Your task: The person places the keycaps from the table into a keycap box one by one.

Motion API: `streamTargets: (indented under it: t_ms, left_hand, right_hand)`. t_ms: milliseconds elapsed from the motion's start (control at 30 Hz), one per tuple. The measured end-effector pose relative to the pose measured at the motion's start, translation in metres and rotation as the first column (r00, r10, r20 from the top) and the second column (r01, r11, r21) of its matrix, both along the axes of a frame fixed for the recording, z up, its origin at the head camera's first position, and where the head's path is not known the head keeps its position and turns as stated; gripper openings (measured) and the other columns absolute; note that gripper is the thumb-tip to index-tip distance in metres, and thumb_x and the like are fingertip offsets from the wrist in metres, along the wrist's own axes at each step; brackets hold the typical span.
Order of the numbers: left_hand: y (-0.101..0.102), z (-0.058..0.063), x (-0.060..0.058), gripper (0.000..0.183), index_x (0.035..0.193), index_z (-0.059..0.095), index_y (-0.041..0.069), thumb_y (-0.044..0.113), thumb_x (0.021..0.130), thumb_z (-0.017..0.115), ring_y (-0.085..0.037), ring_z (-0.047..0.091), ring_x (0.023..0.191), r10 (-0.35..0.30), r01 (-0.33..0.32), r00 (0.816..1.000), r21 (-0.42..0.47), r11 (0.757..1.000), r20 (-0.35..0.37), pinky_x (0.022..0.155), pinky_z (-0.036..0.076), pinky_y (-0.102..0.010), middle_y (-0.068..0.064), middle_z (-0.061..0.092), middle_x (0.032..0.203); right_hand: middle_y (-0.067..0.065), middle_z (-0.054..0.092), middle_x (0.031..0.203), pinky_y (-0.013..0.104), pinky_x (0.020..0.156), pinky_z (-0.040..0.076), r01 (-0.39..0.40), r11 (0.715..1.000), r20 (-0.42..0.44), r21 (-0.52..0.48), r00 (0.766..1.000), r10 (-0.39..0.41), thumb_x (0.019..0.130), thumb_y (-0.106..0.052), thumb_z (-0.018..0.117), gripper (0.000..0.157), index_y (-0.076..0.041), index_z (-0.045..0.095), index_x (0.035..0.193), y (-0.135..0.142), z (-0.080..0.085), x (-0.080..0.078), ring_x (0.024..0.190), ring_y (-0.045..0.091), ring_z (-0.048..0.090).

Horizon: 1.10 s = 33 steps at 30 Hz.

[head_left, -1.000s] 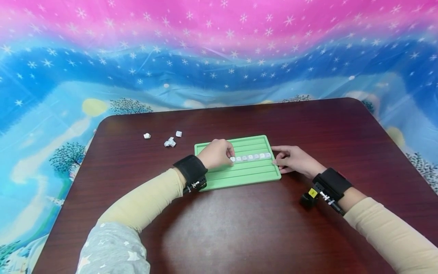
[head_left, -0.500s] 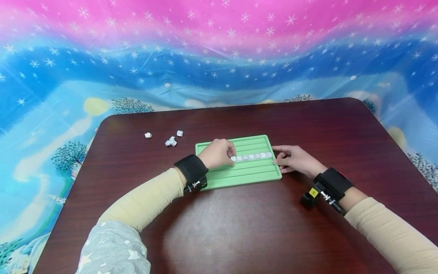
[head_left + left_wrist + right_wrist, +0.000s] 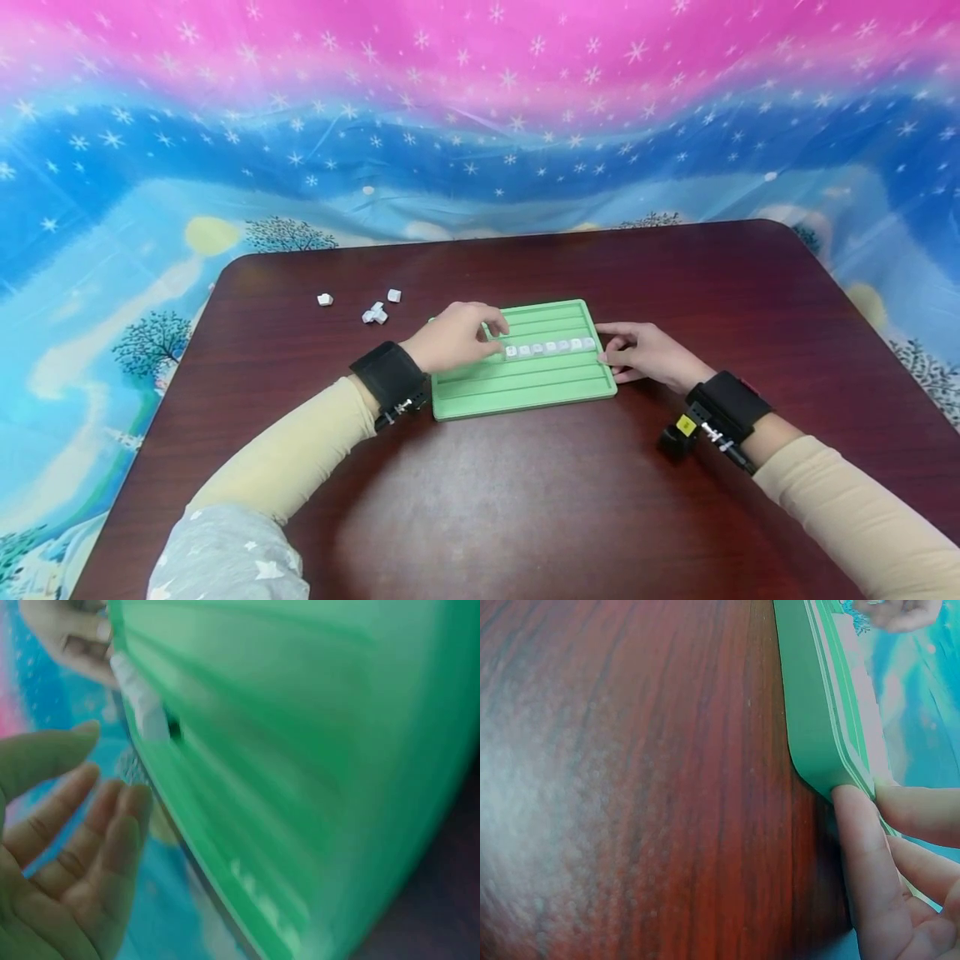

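A ridged green tray lies on the table with a row of several small white keycaps along its middle groove, reaching the right rim. My left hand hovers over the tray's left part, thumb and fingers apart and holding nothing, just left of the row's end. In the left wrist view the spread fingers are free of the blurred white row. At the tray's right edge my right hand grips the rim, thumb on top; the right wrist view shows fingers against the tray's side wall.
Several loose white keycaps lie left of the tray on the dark brown table, with one farther left and one nearer the tray. A patterned cloth hangs behind the table.
My left hand has let go of the leftmost keycap in the row and drawn back to the left, its fingers parting. The right hand stays at the tray's edge.
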State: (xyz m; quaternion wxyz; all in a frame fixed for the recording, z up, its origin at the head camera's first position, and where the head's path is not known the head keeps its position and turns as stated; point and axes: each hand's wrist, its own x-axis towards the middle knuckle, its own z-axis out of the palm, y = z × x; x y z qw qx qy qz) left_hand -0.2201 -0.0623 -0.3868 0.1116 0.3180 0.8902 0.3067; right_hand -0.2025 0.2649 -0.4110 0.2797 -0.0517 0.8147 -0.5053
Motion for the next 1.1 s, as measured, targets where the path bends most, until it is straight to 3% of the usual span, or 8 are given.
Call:
streamTargets:
  t_ms: [233, 367, 533, 633, 700, 800, 900, 1100]
  left_hand:
    - [-0.037, 0.005, -0.002, 0.019, 0.114, 0.073, 0.004, 0.005, 0.096, 0.071, -0.017, 0.063, 0.093, -0.066, 0.071, 0.989, 0.032, 0.997, -0.131, 0.081, 0.054, -0.034, -0.007, 0.071, 0.109]
    - [-0.059, 0.004, -0.003, 0.018, 0.114, 0.074, 0.004, 0.005, 0.096, 0.071, -0.016, 0.063, 0.092, -0.061, 0.067, 0.984, 0.031, 0.997, -0.169, 0.08, 0.054, -0.036, -0.006, 0.071, 0.107]
    - [-0.085, 0.002, -0.003, 0.015, 0.111, 0.076, 0.007, 0.01, 0.098, 0.07, -0.017, 0.064, 0.097, -0.01, 0.004, 0.978, -0.029, 1.0, -0.209, 0.087, 0.052, -0.038, -0.002, 0.071, 0.106]
    - [-0.103, 0.0, -0.005, 0.013, 0.109, 0.077, 0.009, 0.014, 0.099, 0.07, -0.023, 0.065, 0.112, 0.019, -0.033, 0.974, -0.058, 0.998, -0.227, 0.099, 0.049, -0.042, -0.001, 0.072, 0.104]
    - [-0.114, 0.0, -0.007, 0.013, 0.108, 0.077, 0.01, 0.016, 0.098, 0.071, -0.027, 0.064, 0.117, 0.039, -0.059, 0.971, -0.077, 0.995, -0.235, 0.1, 0.049, -0.044, -0.002, 0.072, 0.106]
    - [-0.128, 0.0, -0.011, 0.015, 0.109, 0.077, 0.008, 0.014, 0.096, 0.072, -0.029, 0.065, 0.112, 0.075, -0.104, 0.968, -0.112, 0.988, -0.24, 0.094, 0.052, -0.044, -0.006, 0.071, 0.108]
    - [-0.138, -0.001, -0.015, 0.019, 0.112, 0.076, 0.006, 0.008, 0.094, 0.072, -0.025, 0.065, 0.095, 0.125, -0.161, 0.967, -0.151, 0.975, -0.223, 0.084, 0.053, -0.043, -0.008, 0.069, 0.11]
    - [-0.153, -0.006, -0.021, 0.022, 0.115, 0.075, 0.003, 0.004, 0.094, 0.071, -0.027, 0.062, 0.096, 0.188, -0.225, 0.966, -0.22, 0.949, -0.178, 0.087, 0.052, -0.046, -0.011, 0.067, 0.112]
  right_hand:
    - [0.018, 0.055, 0.102, 0.031, 0.075, 0.059, -0.007, 1.0, -0.012, 0.0, 1.0, 0.007, 0.101, -0.004, 0.063, 0.069, 0.004, 0.027, 0.159, 0.001, 0.0, 0.0, 0.085, 0.018, 0.066]
    - [0.018, 0.055, 0.103, 0.031, 0.076, 0.059, -0.002, 1.0, -0.009, 0.0, 1.0, 0.002, 0.101, -0.004, 0.064, 0.069, 0.004, 0.027, 0.159, 0.001, 0.001, 0.001, 0.085, 0.018, 0.067]
    - [0.017, 0.056, 0.103, 0.032, 0.076, 0.06, 0.002, 1.0, -0.011, -0.006, 1.0, -0.002, 0.101, -0.003, 0.063, 0.068, 0.004, 0.028, 0.159, -0.001, 0.001, 0.001, 0.086, 0.018, 0.067]
    - [0.017, 0.056, 0.103, 0.032, 0.075, 0.06, 0.0, 1.0, -0.012, -0.009, 1.0, 0.0, 0.101, -0.003, 0.063, 0.068, 0.004, 0.027, 0.159, -0.001, 0.001, 0.001, 0.086, 0.019, 0.067]
    - [0.016, 0.056, 0.102, 0.032, 0.075, 0.06, -0.001, 1.0, -0.012, -0.01, 1.0, 0.001, 0.101, -0.003, 0.063, 0.068, 0.004, 0.027, 0.159, -0.001, 0.002, 0.001, 0.086, 0.019, 0.067]
    - [0.016, 0.055, 0.101, 0.032, 0.075, 0.06, -0.009, 1.0, -0.014, -0.011, 1.0, 0.009, 0.102, -0.004, 0.062, 0.068, 0.005, 0.027, 0.159, 0.0, 0.002, 0.001, 0.085, 0.019, 0.066]
    - [0.016, 0.053, 0.1, 0.031, 0.075, 0.059, -0.008, 1.0, -0.013, -0.007, 1.0, 0.007, 0.102, -0.004, 0.062, 0.067, 0.004, 0.027, 0.159, 0.001, 0.001, 0.001, 0.084, 0.019, 0.066]
    - [0.016, 0.053, 0.1, 0.031, 0.075, 0.059, -0.014, 1.0, -0.017, -0.014, 1.0, 0.014, 0.102, -0.005, 0.063, 0.069, 0.005, 0.026, 0.159, 0.0, 0.0, 0.001, 0.084, 0.019, 0.066]
